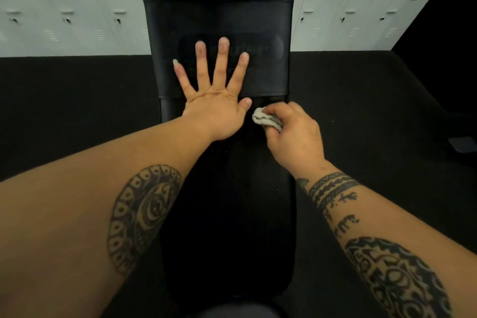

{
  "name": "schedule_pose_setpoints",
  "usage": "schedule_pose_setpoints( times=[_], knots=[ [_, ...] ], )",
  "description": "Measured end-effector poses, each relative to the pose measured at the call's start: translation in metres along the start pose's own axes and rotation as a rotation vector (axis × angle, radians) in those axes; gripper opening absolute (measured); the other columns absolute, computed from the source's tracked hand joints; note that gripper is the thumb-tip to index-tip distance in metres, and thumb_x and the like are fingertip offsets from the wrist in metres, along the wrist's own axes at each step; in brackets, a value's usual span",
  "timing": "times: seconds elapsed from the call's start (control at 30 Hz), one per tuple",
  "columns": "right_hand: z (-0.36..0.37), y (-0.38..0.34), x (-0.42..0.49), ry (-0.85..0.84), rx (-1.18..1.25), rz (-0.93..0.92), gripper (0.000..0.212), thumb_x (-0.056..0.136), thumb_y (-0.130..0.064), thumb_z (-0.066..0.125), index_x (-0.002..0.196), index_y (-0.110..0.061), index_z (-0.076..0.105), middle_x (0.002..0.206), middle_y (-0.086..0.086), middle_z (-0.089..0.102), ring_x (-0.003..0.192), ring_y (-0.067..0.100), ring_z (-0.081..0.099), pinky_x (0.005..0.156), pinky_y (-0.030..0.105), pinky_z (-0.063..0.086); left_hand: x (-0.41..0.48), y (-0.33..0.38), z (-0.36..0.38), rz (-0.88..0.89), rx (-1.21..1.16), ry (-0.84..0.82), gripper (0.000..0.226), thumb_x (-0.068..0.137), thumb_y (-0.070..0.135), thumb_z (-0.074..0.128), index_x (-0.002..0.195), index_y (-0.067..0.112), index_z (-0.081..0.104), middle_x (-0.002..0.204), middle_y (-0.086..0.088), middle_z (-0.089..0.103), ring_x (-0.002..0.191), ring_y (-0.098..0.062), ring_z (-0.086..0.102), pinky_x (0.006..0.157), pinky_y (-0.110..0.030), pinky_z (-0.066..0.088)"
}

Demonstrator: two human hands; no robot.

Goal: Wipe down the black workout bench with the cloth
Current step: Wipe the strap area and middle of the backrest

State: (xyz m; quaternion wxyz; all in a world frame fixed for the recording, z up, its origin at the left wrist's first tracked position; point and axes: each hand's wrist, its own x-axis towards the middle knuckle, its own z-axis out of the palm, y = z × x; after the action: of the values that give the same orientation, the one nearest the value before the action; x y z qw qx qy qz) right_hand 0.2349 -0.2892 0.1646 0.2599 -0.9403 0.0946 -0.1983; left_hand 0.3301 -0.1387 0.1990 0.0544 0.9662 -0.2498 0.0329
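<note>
Fingers (223,64) of the left hand (214,108) are lying flat and splayed wide, each apart from its neighbours, pressing palm-down on the long black padded workout bench (227,214). They are resting across a wide black band (219,18) that is wrapping the bench crosswise, and the fingertips are covering part of a dim embossed logo patch (260,49) on it; its lettering is too blurred to read. Just beside the left thumb, the right hand (291,134) is curling its fingers and thumb round a small crumpled off-white cloth (265,120), bunching it into a wad and holding it down against the bench surface, just below the band's near edge and toward the bench's right side. Both bare forearms are showing dark patterned tattoos. The bench is running straight away from the viewer, standing on dark matte flooring (77,111). Rows of white metal lockers (67,7) are lining the wall beyond it on both sides.
</note>
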Motion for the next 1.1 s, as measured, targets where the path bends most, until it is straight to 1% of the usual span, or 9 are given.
schedule_pose_setpoints(
  times=[0.23,0.37,0.47,0.57,0.63,0.7,0.83,1.0,1.1],
  knots=[
    [0.012,0.008,-0.003,0.125,0.014,-0.07,0.021,0.087,-0.032,0.062,0.107,-0.036,0.065,0.096,-0.01,0.058,0.089,0.017,0.059,0.081,0.049,0.051,0.004,-0.005,0.016,0.028,0.027,0.16,0.079,0.101,0.061,0.028,0.155,0.038,-0.026,0.158,-0.001,-0.045,0.141,-0.037,-0.045,0.106,-0.073,-0.024],
    [0.019,0.011,-0.007,0.199,0.009,-0.097,0.021,0.09,-0.036,0.059,0.109,-0.036,0.066,0.099,-0.008,0.061,0.093,0.017,0.06,0.087,0.049,0.049,0.004,-0.006,0.012,0.032,-0.027,0.158,0.075,0.102,0.057,0.032,0.157,0.042,-0.017,0.161,0.004,-0.039,0.144,-0.033,-0.041,0.109,-0.069,-0.026],
    [0.025,0.012,-0.008,0.236,-0.027,-0.113,0.022,0.092,-0.041,0.056,0.112,-0.036,0.065,0.103,-0.005,0.062,0.096,0.021,0.06,0.087,0.047,0.05,-0.001,-0.018,0.002,0.061,-0.191,0.231,0.065,0.105,0.045,0.036,0.161,0.039,0.004,0.169,0.009,-0.016,0.153,-0.024,-0.024,0.117,-0.059,-0.02],
    [0.028,0.013,-0.01,0.263,-0.058,-0.131,0.024,0.094,-0.043,0.054,0.115,-0.036,0.064,0.106,-0.002,0.061,0.099,0.024,0.059,0.089,0.047,0.049,-0.022,-0.043,0.005,0.093,-0.361,0.511,0.052,0.105,0.03,0.043,0.157,0.027,0.036,0.168,0.004,0.023,0.156,-0.021,0.01,0.125,-0.052,0.002],
    [0.03,0.011,-0.013,0.289,-0.076,-0.132,0.025,0.094,-0.045,0.053,0.115,-0.036,0.064,0.107,-0.001,0.061,0.101,0.026,0.058,0.09,0.048,0.048,-0.039,-0.063,0.022,-0.03,-0.335,0.691,0.05,0.102,0.031,0.05,0.151,0.026,0.046,0.163,0.001,0.034,0.153,-0.027,0.02,0.123,-0.055,0.013],
    [0.033,0.01,-0.013,0.303,-0.116,-0.121,0.029,0.094,-0.049,0.05,0.116,-0.036,0.063,0.109,0.0,0.06,0.102,0.028,0.058,0.091,0.048,0.047,-0.052,-0.078,0.042,-0.176,-0.412,0.677,0.057,0.098,0.037,0.056,0.152,0.024,0.043,0.162,-0.005,0.034,0.15,-0.033,0.026,0.121,-0.053,0.021],
    [0.035,0.0,-0.016,0.29,-0.146,-0.136,0.033,0.094,-0.051,0.047,0.117,-0.034,0.063,0.11,0.002,0.058,0.102,0.03,0.058,0.089,0.046,0.048,-0.076,-0.087,0.07,-0.16,-0.594,0.521,0.075,0.098,0.039,0.062,0.161,0.026,0.023,0.163,-0.008,0.03,0.146,-0.032,0.034,0.119,-0.048,0.032],
    [0.054,-0.023,-0.024,0.245,-0.153,-0.306,0.027,0.093,-0.039,0.062,0.119,-0.033,0.068,0.114,-0.002,0.049,0.103,0.026,0.056,0.092,0.039,0.047,-0.092,-0.075,0.075,-0.1,-0.208,0.631,0.057,0.102,0.037,0.056,0.155,0.034,0.037,0.169,-0.002,0.014,0.153,-0.033,0.011,0.121,-0.053,0.026],
    [0.054,-0.019,-0.031,0.203,-0.312,-0.455,0.027,0.093,-0.034,0.062,0.119,-0.037,0.068,0.114,-0.003,0.054,0.104,0.024,0.056,0.091,0.037,0.046,-0.082,-0.069,0.064,0.002,-0.046,0.563,0.053,0.103,0.041,0.05,0.154,0.039,0.037,0.17,0.002,0.011,0.156,-0.029,0.005,0.124,-0.051,0.017]
  ],
)
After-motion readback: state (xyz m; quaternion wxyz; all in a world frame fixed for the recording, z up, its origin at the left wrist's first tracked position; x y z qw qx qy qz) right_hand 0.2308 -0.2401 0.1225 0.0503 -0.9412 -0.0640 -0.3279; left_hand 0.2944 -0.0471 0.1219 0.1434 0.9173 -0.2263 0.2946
